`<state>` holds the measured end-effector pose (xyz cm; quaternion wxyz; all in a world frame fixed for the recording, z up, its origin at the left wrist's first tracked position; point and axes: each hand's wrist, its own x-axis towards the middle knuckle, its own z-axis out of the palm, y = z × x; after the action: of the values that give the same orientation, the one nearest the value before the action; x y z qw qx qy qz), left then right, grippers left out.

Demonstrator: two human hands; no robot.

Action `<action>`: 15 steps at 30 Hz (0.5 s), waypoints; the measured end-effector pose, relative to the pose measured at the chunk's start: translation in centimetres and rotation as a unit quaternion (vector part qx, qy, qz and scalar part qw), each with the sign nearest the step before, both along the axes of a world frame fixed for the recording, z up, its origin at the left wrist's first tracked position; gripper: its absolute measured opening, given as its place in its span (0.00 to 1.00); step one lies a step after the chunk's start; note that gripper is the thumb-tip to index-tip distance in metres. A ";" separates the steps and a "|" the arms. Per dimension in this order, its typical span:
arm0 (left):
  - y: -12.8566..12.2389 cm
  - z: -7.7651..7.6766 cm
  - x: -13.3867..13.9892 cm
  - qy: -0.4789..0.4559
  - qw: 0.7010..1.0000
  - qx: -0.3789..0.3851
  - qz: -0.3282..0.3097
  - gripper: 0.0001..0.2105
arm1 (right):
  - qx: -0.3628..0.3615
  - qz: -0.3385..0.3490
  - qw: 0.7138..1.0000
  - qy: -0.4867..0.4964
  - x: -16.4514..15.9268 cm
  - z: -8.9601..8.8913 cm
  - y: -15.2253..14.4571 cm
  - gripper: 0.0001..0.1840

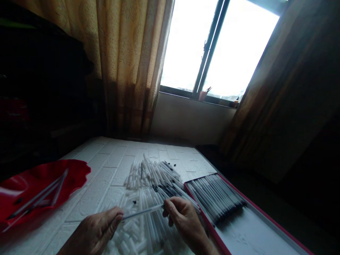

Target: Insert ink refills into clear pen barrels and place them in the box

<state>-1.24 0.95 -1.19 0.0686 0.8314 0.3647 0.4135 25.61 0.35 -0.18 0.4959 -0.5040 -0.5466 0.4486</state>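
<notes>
A slim, clear pen (143,212) stretches between my two hands, slightly tilted up to the right. My left hand (97,226) pinches its left end, and my right hand (183,216) grips the right end between thumb and fingers. Below it lie clear pen barrels (152,230) and a heap of whitish translucent caps (127,242). Dark-tipped refills (170,189) are bunched just beyond my right hand. Farther back spreads a pile of white tubes (151,170).
A red-edged box (281,226) at right holds a row of pens (216,194) with dark ends. At left, a red scalloped dish (77,168) contains a few pens. The table cover (111,159) has a white brick pattern. Beyond are a curtain (130,63) and a window.
</notes>
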 end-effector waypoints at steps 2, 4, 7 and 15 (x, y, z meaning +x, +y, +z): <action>0.0 -0.2 -0.2 0.005 1.000 -0.007 0.004 0.20 | 0.001 0.005 1.000 -0.007 0.0 0.2 -0.1 0.33; 0.0 -0.4 -0.3 0.013 0.999 -0.040 0.010 0.20 | 0.011 0.008 1.000 0.000 0.0 0.3 -0.2 0.29; 0.1 -0.4 -0.3 0.024 0.993 -0.111 0.015 0.22 | 0.019 0.011 1.000 0.020 0.0 0.1 -0.2 0.20; 0.2 -0.1 -0.1 0.025 0.983 -0.181 0.008 0.24 | 0.048 0.023 0.996 0.071 0.4 -1.1 0.2 0.12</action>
<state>-1.36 1.17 -1.28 0.2052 0.8124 0.4420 0.3202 26.05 0.50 -1.24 0.5466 -0.4339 -0.5425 0.4677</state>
